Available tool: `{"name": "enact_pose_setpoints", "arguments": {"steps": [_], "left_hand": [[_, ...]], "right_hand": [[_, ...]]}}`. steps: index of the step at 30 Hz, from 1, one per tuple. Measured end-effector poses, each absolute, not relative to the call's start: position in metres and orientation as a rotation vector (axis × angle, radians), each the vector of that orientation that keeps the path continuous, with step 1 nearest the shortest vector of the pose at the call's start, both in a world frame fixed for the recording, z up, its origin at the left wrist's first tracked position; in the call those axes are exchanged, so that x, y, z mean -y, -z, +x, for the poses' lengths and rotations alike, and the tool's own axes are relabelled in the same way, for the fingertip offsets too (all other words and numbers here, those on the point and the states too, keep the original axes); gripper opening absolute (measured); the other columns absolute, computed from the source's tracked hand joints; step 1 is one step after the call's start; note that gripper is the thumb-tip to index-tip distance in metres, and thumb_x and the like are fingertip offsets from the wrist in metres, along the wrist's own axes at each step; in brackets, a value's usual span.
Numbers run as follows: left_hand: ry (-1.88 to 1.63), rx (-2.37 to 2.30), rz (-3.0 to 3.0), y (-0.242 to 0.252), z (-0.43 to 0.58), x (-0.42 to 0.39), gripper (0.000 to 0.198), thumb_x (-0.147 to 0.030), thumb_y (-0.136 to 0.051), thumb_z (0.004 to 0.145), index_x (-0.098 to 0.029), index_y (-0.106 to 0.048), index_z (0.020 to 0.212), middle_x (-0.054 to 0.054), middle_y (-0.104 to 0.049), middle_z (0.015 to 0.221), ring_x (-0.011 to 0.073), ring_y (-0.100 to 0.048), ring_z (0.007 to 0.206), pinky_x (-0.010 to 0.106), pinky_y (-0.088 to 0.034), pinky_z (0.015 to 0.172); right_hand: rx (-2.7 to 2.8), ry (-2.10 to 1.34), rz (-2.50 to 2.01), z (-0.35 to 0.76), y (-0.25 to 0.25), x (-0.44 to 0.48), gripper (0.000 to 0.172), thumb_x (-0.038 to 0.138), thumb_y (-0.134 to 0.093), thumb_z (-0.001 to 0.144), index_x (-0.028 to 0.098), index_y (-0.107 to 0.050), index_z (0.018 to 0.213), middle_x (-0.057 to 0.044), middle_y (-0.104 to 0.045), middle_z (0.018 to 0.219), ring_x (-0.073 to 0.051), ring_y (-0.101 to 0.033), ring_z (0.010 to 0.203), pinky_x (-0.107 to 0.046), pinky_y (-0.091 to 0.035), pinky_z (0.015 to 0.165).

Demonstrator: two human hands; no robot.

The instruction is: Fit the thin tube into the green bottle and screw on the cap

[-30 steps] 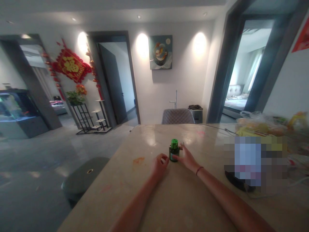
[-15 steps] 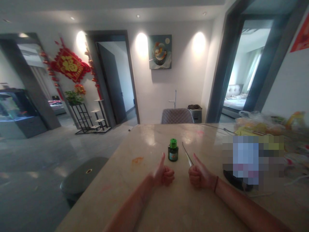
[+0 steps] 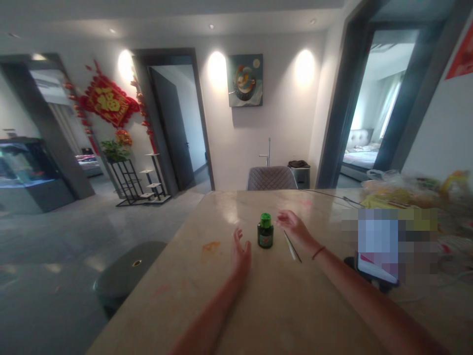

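A small dark bottle with a bright green cap (image 3: 265, 230) stands upright on the stone-topped table (image 3: 281, 315). Left of the bottle, my left hand (image 3: 242, 252) is open with its fingers raised and curved, apart from it. My right hand (image 3: 292, 225) reaches past the bottle's right side, fingers spread forward near the cap and holding nothing. Under the right hand lies a thin dark stick with a white section (image 3: 290, 246), which looks like a slim brush or pen; its exact kind is unclear.
At the right stands a device with a blurred-out screen (image 3: 377, 241), beside plastic bags (image 3: 399, 187) and a dark cable (image 3: 325, 193). A quilted grey chair (image 3: 272, 177) is at the table's far side, and a green-grey stool (image 3: 129, 271) at the left.
Both hands have gone from closed fists with thumbs up to opened fingers. The right hand has moved forward toward the cap; the left has shifted slightly left. The bottle has stayed put.
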State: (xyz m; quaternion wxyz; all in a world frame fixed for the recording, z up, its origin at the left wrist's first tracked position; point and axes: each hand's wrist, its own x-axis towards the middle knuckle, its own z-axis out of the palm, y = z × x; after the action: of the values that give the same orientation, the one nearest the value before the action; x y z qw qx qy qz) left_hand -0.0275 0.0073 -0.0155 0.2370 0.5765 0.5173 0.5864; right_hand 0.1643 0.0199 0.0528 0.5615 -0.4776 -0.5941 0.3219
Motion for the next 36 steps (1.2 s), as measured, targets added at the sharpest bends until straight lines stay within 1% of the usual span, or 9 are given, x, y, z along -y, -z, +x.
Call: {"name": "enact_pose_setpoints", "arguments": {"steps": [5,8,13,16,20,23,28,32,36], "left_hand": [[-1.567,-1.450,1.677,0.027,-0.026,-0.013,0.065,-0.020,-0.051,0.068,-0.016,-0.028,0.129,0.012,-0.043,0.129,0.0218,-0.041,0.118,0.040,-0.031,0.100],[-1.544,-1.444,1.618,0.027,-0.026,-0.014,0.064,-0.019,-0.051,0.068,-0.015,-0.030,0.128,0.013,-0.042,0.129,0.0220,-0.042,0.117,0.040,-0.031,0.100],[-1.493,-1.383,1.500,0.020,-0.019,-0.010,0.072,-0.020,-0.055,0.065,-0.017,-0.025,0.131,0.014,-0.039,0.131,0.0230,-0.038,0.122,0.041,-0.032,0.100],[-1.442,-1.330,1.539,0.012,-0.010,-0.003,0.080,-0.016,-0.061,0.057,-0.017,-0.027,0.130,0.014,-0.039,0.132,0.0252,-0.035,0.124,0.040,-0.030,0.101],[-1.475,-1.254,1.581,0.003,0.000,0.009,0.077,-0.017,-0.066,0.052,-0.018,-0.035,0.123,0.010,-0.053,0.117,0.0227,-0.050,0.108,0.035,-0.040,0.092],[-1.482,-1.291,1.575,0.001,0.002,0.016,0.063,-0.026,-0.068,0.054,-0.017,-0.043,0.111,0.005,-0.060,0.098,0.0190,-0.058,0.089,0.032,-0.046,0.078],[-1.480,-1.357,1.556,-0.001,0.002,0.020,0.060,-0.029,-0.070,0.052,-0.017,-0.047,0.105,0.004,-0.062,0.090,0.0181,-0.059,0.082,0.029,-0.047,0.071],[-1.410,-1.419,1.575,-0.007,0.001,0.020,0.056,-0.027,-0.072,0.047,-0.016,-0.052,0.098,0.003,-0.063,0.081,0.0184,-0.060,0.076,0.028,-0.047,0.066],[-1.401,-1.470,1.621,-0.009,-0.001,0.021,0.046,-0.028,-0.068,0.051,-0.017,-0.053,0.093,0.001,-0.062,0.075,0.0153,-0.058,0.068,0.024,-0.045,0.060]], "right_hand": [[1.920,-0.491,-1.225,0.147,-0.086,-0.043,0.052,0.033,-0.061,0.069,0.011,-0.050,0.114,-0.015,-0.057,0.111,-0.019,-0.055,0.099,-0.031,-0.042,0.087],[2.221,-0.439,-1.349,0.138,-0.095,-0.042,0.055,0.028,-0.061,0.069,0.012,-0.047,0.119,-0.014,-0.059,0.109,-0.020,-0.057,0.096,-0.029,-0.042,0.083],[2.290,-0.183,-1.560,0.131,-0.099,-0.024,0.041,0.038,-0.057,0.072,0.016,-0.055,0.106,-0.011,-0.065,0.092,-0.022,-0.061,0.084,-0.028,-0.042,0.069],[2.270,-0.064,-1.595,0.125,-0.101,-0.008,0.044,0.051,-0.057,0.069,0.018,-0.059,0.097,-0.010,-0.066,0.089,-0.022,-0.061,0.082,-0.028,-0.041,0.066],[2.279,-0.066,-1.600,0.115,-0.105,0.012,0.044,0.056,-0.055,0.069,0.019,-0.060,0.093,-0.008,-0.066,0.087,-0.021,-0.061,0.081,-0.026,-0.039,0.065],[2.259,-0.077,-1.632,0.108,-0.107,0.021,0.042,0.055,-0.054,0.071,0.018,-0.061,0.090,-0.009,-0.066,0.087,-0.020,-0.061,0.081,-0.025,-0.039,0.065],[2.214,-0.028,-1.662,0.103,-0.111,0.026,0.038,0.050,-0.047,0.078,0.016,-0.062,0.083,-0.011,-0.065,0.087,-0.020,-0.061,0.081,-0.026,-0.039,0.066],[2.219,-0.072,-1.587,0.104,-0.110,0.025,0.032,0.045,-0.050,0.078,0.017,-0.060,0.090,-0.009,-0.065,0.086,-0.019,-0.060,0.081,-0.026,-0.040,0.068],[2.251,-0.134,-1.476,0.110,-0.109,0.023,0.027,0.037,-0.051,0.079,0.016,-0.059,0.095,-0.009,-0.063,0.089,-0.018,-0.058,0.083,-0.026,-0.040,0.074]]}}
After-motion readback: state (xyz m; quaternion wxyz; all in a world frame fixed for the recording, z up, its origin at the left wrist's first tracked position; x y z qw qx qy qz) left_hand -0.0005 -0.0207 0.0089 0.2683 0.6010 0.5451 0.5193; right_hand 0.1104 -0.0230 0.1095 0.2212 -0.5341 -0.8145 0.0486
